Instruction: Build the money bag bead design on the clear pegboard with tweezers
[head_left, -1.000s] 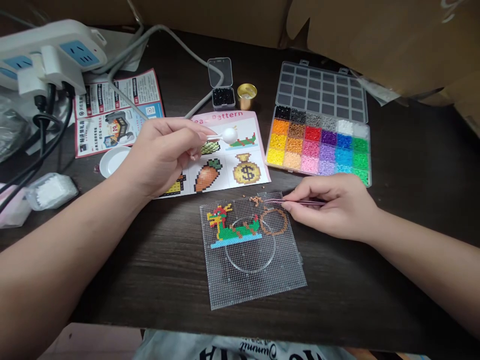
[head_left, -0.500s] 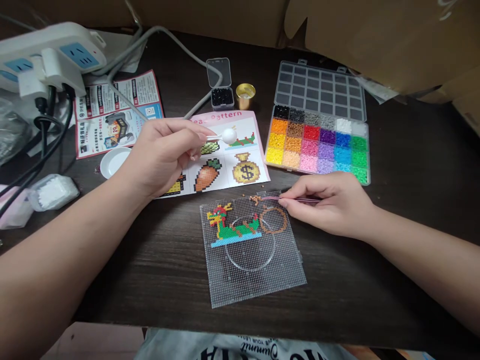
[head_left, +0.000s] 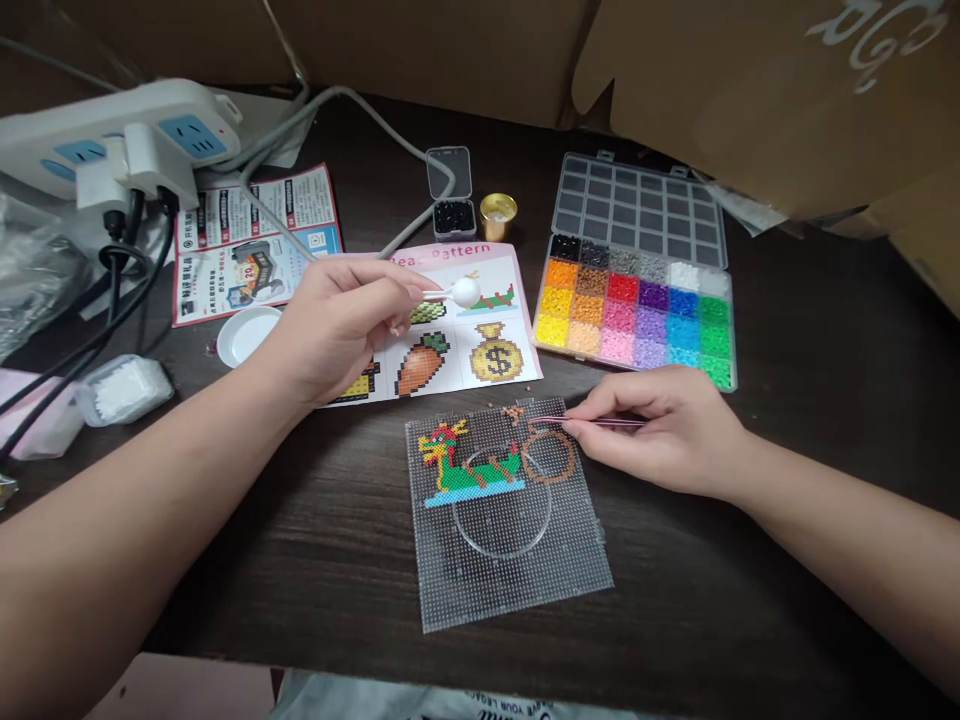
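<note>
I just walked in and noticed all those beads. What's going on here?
Someone's left hand holds a white spoon over the pattern sheet. The right hand holds tweezers over the clear pegboard, close to some loose brown beads. On the pegboard are a green bead dragon boat and, beside it, a brown bead ring. An open bead box lies beyond the right hand.

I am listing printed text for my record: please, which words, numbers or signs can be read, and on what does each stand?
"Bea… Pattern": pattern sheet; first word's end is unclear.
"$": money bag printed on that sheet.
"20": leaflet; its other characters are too small to read.
"YOUR LEGACY": light cloth, upside down; other letters there are cut off or unclear.
White marks on the cardboard: too unclear to read.
</note>
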